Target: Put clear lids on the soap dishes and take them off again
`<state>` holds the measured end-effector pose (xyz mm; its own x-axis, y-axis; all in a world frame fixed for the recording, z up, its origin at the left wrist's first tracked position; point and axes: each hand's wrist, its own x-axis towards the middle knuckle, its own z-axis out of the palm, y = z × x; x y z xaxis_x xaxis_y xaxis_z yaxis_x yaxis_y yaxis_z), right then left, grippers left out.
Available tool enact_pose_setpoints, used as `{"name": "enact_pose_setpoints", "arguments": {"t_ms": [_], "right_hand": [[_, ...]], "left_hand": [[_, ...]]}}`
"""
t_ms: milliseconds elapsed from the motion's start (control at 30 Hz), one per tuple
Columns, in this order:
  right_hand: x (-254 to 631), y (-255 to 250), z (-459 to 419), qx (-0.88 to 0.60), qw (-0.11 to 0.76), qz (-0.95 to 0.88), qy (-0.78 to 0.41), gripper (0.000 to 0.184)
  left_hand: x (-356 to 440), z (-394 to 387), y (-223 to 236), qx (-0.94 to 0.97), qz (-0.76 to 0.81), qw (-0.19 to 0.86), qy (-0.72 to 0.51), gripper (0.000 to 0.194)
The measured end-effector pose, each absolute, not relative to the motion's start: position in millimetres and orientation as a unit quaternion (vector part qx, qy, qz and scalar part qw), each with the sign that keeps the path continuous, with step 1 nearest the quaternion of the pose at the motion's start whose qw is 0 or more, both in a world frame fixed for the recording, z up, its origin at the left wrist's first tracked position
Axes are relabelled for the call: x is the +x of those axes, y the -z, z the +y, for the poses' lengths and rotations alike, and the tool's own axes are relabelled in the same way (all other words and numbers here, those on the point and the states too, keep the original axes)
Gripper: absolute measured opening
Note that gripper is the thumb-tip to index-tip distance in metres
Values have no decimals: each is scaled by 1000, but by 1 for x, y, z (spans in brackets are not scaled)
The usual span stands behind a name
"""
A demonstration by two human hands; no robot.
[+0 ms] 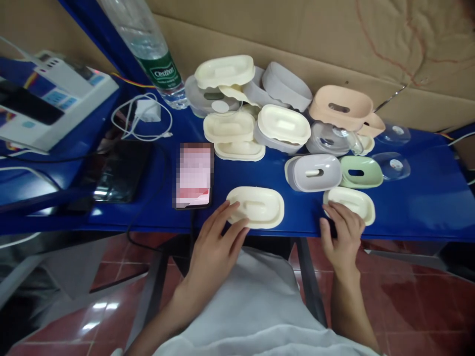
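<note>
A cream oval plastic tray (263,207) with a raised middle lies near the table's front edge. My left hand (218,232) rests its fingertips on that tray's left end, thumb and fingers spread apart. Further right lies a second cream oval tray (361,205). The fingers of my right hand (343,232) reach over its left end, the thumb apart at the table's edge. Just behind stand a lilac oval box cover (322,180) with a slot and a green one (365,170), also slotted. The undersides of my fingers are hidden.
Cream trays (230,127), grey covers (287,86) and a peach cover (341,106) are piled at the back, with clear lids (395,165) at right. A phone (195,175), water bottle (159,69), white charger (148,110) and power strip (55,99) occupy the left of the blue table (438,198).
</note>
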<state>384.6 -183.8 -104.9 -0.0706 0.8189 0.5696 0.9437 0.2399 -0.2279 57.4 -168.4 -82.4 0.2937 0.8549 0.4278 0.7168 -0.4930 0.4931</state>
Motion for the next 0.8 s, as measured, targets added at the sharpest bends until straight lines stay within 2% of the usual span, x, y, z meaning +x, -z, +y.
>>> {"name": "enact_pose_setpoints", "arguments": {"t_ms": [200, 367, 467, 533, 633, 733, 800], "right_hand": [[349, 93, -193, -581, 300, -756, 43, 43], [343, 83, -174, -610, 292, -734, 66, 47], [348, 79, -144, -624, 257, -734, 76, 48], [351, 78, -125, -629, 245, -734, 74, 41], [352, 76, -112, -623, 272, -728, 85, 32], [342, 72, -122, -565, 313, -754, 120, 30], [327, 68, -136, -508, 325, -788, 122, 35]], "left_hand": [[59, -179, 89, 782, 487, 96, -376, 23], [59, -178, 89, 791, 468, 96, -383, 19], [60, -175, 88, 797, 454, 109, -383, 21], [62, -173, 88, 790, 457, 124, -390, 28], [65, -172, 88, 772, 464, 147, -408, 44], [65, -168, 91, 762, 467, 153, -422, 58], [63, -165, 92, 763, 463, 134, -431, 67]]}}
